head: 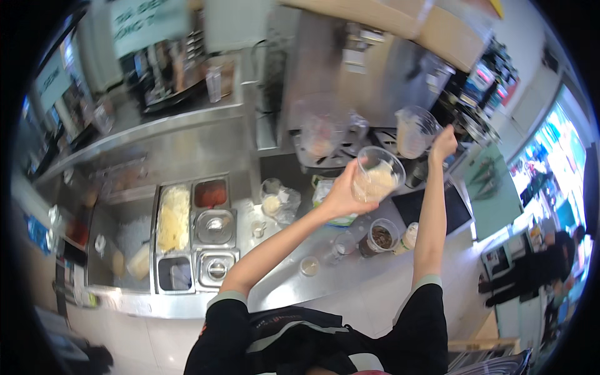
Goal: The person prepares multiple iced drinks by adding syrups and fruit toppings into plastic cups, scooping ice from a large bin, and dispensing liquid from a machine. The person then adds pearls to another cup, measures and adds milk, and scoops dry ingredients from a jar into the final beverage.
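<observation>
My left hand (344, 194) is wrapped around a clear plastic cup (378, 180), tilted, with a pale beige filling low inside it. Farther off to the right, my right hand (444, 143) grips a clear measuring jug (415, 133) at its handle side; a creamy residue or liquid coats the jug. Left of it, another clear pitcher (321, 129) sits on a dark-topped stand at the back. Below my left hand a green-and-white packet (323, 187) lies partly hidden. A cup of dark contents (380, 236) stands near the counter's front, beside a cream-coloured bottle or cup (407, 238).
The steel counter (286, 262) carries a small round cup (309, 266) and a bagged container (274, 201). Lidded steel pans (215, 227), a yellowish tub (173, 218) and an ice bin (131, 239) fill the left. A dark flat panel (454, 211) lies right. A person (539, 267) stands beyond.
</observation>
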A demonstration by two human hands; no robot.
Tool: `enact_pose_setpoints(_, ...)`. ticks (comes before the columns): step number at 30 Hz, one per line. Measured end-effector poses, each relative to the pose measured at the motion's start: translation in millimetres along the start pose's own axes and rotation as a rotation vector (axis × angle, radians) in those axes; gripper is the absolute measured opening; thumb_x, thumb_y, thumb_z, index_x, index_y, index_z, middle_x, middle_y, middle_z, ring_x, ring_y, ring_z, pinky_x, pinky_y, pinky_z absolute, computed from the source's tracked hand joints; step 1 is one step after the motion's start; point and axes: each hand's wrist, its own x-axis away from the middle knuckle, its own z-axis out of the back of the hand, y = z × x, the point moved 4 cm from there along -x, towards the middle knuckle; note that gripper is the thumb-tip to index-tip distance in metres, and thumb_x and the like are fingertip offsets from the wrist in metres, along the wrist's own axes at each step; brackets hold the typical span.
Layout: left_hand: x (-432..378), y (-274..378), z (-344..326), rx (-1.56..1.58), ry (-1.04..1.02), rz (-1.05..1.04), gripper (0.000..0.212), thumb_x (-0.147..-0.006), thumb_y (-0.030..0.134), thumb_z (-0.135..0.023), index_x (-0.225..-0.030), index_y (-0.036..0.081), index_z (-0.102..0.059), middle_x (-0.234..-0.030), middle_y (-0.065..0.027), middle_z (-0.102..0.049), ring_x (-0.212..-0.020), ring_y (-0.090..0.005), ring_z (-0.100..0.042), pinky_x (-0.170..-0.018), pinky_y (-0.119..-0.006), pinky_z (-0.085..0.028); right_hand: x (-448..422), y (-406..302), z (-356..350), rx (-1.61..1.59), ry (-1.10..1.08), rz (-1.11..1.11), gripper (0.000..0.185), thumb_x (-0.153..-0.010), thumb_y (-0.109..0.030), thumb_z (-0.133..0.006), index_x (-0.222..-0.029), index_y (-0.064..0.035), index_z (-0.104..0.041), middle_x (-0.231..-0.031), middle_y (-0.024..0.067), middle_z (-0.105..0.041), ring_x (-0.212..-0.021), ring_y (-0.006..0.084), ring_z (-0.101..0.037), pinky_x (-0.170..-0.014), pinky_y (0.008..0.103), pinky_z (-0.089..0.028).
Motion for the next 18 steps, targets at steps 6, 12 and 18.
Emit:
enact_pose_setpoints(6, 144.8, -11.9, 87.1, 0.147, 0.024, 0.046, 0.092, -0.050, 0.021, -0.075, -0.126, 0.006, -0.025, -0.111, -0.0114, -0.045, -0.106, -0.0206, -0.043, -0.090, -0.032, -0.034, -51.4, 68.4, -6.1, 1.210, 0.426, 0.889, 0.014, -0.082, -0.022, -0.043, -0.075, -0.0131, -0.051, -0.064, 0.0029, -0.054, -0.052, 0.0182, -0.055, -0.040, 0.0324, -0.044)
enact_pose_setpoints(12, 361.1, -16.1, 255.6, -0.282, 0.573, 0.350, 0.082, -0.048, 0.026, -0.075, -0.119, 0.006, -0.038, -0.110, -0.0118, -0.047, -0.104, -0.0239, -0.046, -0.089, -0.033, -0.035, 174.3, -144.5, 36.5, -0.415, 0.478, 0.300, 0.027, -0.080, -0.023, -0.050, -0.091, 0.0010, -0.055, -0.089, 0.0131, -0.055, -0.080, 0.0231, -0.053, -0.077, 0.0354, -0.040)
enact_pose_setpoints(18, 539.1, 14.2, 454.7, -0.643, 1.094, 0.538, 0.082, -0.047, 0.023, -0.079, -0.115, 0.003, -0.037, -0.108, -0.0107, -0.047, -0.103, -0.0208, -0.045, -0.088, -0.032, -0.035, 624.8, -333.4, -69.9, -0.815, -1.283, -0.244, 0.027, -0.079, -0.016, -0.044, -0.100, 0.0004, -0.046, -0.090, 0.0156, -0.053, -0.081, 0.0233, -0.053, -0.071, 0.0320, -0.045)
